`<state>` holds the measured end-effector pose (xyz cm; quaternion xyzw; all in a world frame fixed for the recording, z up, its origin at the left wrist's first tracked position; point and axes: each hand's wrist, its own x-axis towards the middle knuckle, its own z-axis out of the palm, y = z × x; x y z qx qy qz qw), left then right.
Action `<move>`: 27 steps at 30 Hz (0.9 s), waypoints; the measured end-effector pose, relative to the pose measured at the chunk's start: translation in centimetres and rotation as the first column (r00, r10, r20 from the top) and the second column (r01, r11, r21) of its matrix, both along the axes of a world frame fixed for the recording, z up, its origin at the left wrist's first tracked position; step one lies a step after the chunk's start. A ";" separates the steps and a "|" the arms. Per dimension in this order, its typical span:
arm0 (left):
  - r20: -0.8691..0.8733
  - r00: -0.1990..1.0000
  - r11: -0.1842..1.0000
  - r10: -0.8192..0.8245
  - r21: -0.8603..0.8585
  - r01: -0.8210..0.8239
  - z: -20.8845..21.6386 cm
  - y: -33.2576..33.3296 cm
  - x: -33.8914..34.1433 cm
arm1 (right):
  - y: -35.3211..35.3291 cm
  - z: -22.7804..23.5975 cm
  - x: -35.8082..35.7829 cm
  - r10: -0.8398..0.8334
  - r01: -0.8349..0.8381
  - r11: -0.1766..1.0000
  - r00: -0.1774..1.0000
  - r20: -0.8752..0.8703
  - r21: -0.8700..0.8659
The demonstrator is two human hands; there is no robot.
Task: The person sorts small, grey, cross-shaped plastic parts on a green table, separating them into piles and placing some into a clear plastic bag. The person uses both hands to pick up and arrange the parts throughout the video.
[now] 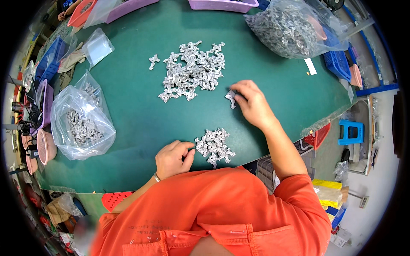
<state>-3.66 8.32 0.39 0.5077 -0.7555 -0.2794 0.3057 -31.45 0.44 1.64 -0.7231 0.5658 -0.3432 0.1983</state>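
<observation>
My right hand pinches a small silver-grey metal part between thumb and fingers, just above or on the green table. Left of it lies a large heap of similar metal parts, with one single part apart at the heap's left. Close to my body is a smaller pile of the parts. My left hand rests on the table at this pile's left edge, thumb and forefinger apart, with nothing visible in it.
A clear plastic bag of metal parts sits on the table's left. A bigger full bag stands at the far right, beside a blue basket. Purple trays line the far edge. A blue stool stands on the floor at right.
</observation>
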 end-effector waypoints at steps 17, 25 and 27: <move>-0.750 0.590 0.812 0.301 0.526 0.253 0.5 -1.7 0.6 | 2.4 2.7 7.8 0.258 -0.487 0.823 0.778 0.572 0.291; -0.355 0.724 0.620 0.592 -0.373 -0.690 8.0 -7.1 12.2 | -5.0 -0.1 5.4 -0.073 0.049 0.987 0.986 -0.149 -0.155; -0.060 0.711 0.593 0.701 -0.504 -0.628 8.9 -7.7 16.0 | -5.4 -0.5 5.2 -0.052 0.030 0.992 0.983 -0.178 -0.123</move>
